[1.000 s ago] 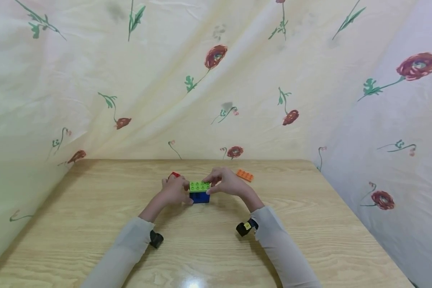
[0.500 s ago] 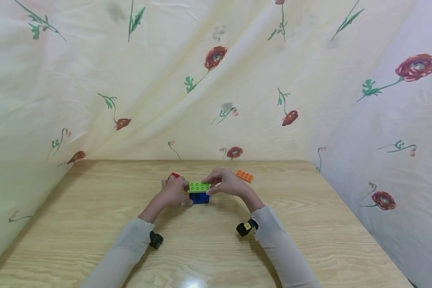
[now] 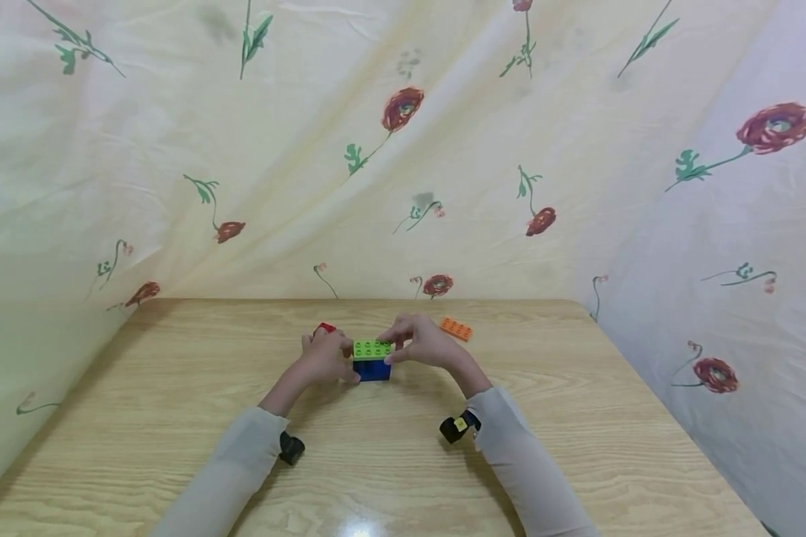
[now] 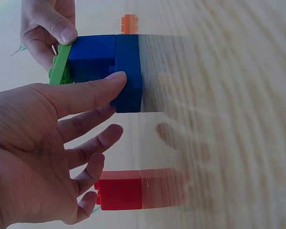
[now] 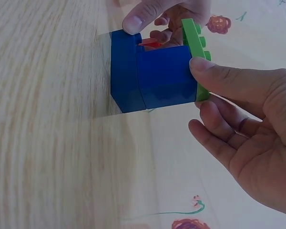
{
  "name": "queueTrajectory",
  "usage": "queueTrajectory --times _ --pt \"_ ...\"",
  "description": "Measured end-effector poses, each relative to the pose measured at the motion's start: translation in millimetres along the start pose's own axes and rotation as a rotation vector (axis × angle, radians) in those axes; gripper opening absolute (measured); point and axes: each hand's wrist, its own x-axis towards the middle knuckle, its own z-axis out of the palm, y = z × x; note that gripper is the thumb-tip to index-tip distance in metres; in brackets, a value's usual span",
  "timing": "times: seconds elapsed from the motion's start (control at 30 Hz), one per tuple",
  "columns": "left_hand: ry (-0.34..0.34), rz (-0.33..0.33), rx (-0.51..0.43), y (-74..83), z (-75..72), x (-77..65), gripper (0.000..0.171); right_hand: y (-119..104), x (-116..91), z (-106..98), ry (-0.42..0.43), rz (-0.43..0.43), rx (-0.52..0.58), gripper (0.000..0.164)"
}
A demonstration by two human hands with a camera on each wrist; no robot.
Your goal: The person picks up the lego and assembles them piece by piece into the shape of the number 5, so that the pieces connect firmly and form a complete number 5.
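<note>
Practically nothing moved since the earlier frame. I see right hand (image 3: 422,341) pinching green brick (image 3: 368,350) atop upper blue brick (image 5: 167,76); left hand (image 3: 325,356) grips lower blue brick (image 4: 129,55), standing on the table (image 3: 369,447).

The studded building plate (image 3: 372,350) is a bright lime green, and both the upper brick (image 5: 167,76) and the lower brick (image 5: 126,71) beneath it are plain deep blue. The brick at far left (image 4: 121,191) is solid red; the flat plate at far right (image 3: 457,329) is orange. Pale tan wood grain streaks the table (image 3: 376,462). The cream cloth (image 3: 295,119) carries scattered red flowers on green stems. Both sleeves (image 3: 533,470) are light grey, the wrist cameras (image 3: 292,447) black, the right one with a yellow patch (image 3: 461,424).
</note>
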Motion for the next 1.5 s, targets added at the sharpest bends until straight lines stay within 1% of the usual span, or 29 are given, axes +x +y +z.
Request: queueTrajectory --times 0.17,0.37,0.57,0.77,0.9,1.07,1.3,1.5 --pt "0.002 -0.009 0.009 -1.4 1.5 1.0 0.032 -2.1 -0.6 1.2 -0.016 -0.022 -0.041 0.034" --pt "0.000 -0.001 0.011 -1.8 1.2 0.2 0.032 -0.6 -0.3 1.7 -0.019 -0.033 -0.047 0.034" --pt "-0.004 -0.003 0.011 -0.8 1.5 -0.2 0.032 1.8 -0.3 1.9 -0.022 -0.023 -0.042 0.034" --pt "-0.006 0.008 0.009 -0.6 1.8 -1.5 0.030 3.2 -1.8 2.8 -0.006 -0.024 -0.034 0.034" --pt "-0.002 0.002 0.007 -1.2 2.1 -1.4 0.031 4.3 -1.9 3.5 0.000 -0.023 -0.025 0.033" --pt "-0.002 0.001 0.005 -0.8 3.1 -0.6 0.033 4.6 -1.9 2.6 0.001 0.005 -0.008 0.033" --pt "-0.003 -0.005 0.007 -1.0 4.5 0.9 0.033 2.1 -2.3 1.6 -0.014 0.027 -0.007 0.034" --pt "0.003 -0.005 0.005 -0.9 2.3 1.3 0.033 1.5 0.6 0.3 -0.015 0.021 -0.012 0.034"
